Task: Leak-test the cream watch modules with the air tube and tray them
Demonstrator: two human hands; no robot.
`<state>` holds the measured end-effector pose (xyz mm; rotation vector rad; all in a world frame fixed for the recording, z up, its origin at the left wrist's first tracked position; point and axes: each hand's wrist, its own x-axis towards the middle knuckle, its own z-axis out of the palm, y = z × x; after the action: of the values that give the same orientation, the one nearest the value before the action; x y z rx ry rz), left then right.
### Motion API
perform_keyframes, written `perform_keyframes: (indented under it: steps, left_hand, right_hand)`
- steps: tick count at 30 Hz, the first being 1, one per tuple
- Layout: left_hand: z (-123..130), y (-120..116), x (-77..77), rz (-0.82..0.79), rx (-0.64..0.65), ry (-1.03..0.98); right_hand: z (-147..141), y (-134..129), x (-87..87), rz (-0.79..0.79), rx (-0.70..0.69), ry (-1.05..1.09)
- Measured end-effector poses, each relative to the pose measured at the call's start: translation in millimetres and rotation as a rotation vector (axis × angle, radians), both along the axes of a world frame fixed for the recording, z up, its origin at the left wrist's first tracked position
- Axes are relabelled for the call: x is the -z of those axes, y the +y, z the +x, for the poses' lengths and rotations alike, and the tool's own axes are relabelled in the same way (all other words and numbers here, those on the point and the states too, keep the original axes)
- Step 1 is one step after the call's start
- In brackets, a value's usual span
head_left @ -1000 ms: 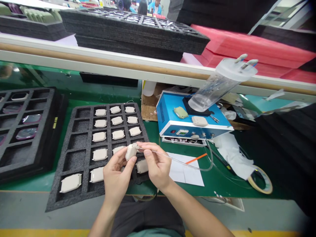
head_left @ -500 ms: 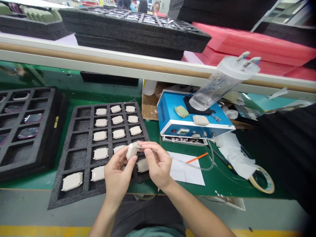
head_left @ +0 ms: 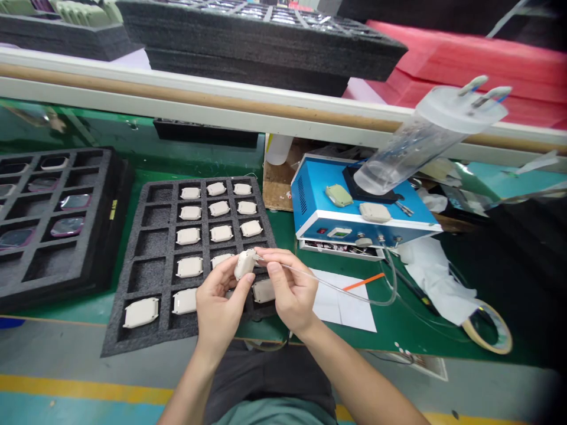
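My left hand [head_left: 217, 304] grips a cream plastic housing [head_left: 245, 264] between thumb and fingers, holding it up over a black foam tray [head_left: 165, 277]. My right hand [head_left: 290, 289] pinches the thin end of a clear tube [head_left: 328, 283] against the housing's edge. The contact point is partly hidden by my fingertips. The tube runs right to a blue bench instrument [head_left: 319, 198]. Several similar cream housings sit in the tray's compartments, and one lies just under my hands [head_left: 263, 290].
To the left, a second foam tray [head_left: 95, 206] holds several shiny pieces. Behind the instrument stands a clear plastic canister [head_left: 425, 141]. White paper [head_left: 341, 304] and a tape roll [head_left: 487, 327] lie to the right. A rail [head_left: 199, 97] crosses the bench, with stacked foam trays beyond.
The whole scene has shifted right and slightly up in view as my head moves. My hands keep the same hold on the housing and tube.
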<state>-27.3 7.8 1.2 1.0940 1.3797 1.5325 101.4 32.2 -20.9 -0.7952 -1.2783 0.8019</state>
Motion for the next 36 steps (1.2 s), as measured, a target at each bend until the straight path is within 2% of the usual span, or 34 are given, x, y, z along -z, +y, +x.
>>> perform_keyframes:
  steps: [36]
  left_hand:
    - [0.8, 0.5, -0.6, 0.017, -0.007, -0.001]
  right_hand:
    - [-0.8, 1.2, -4.8, 0.001, 0.036, -0.027]
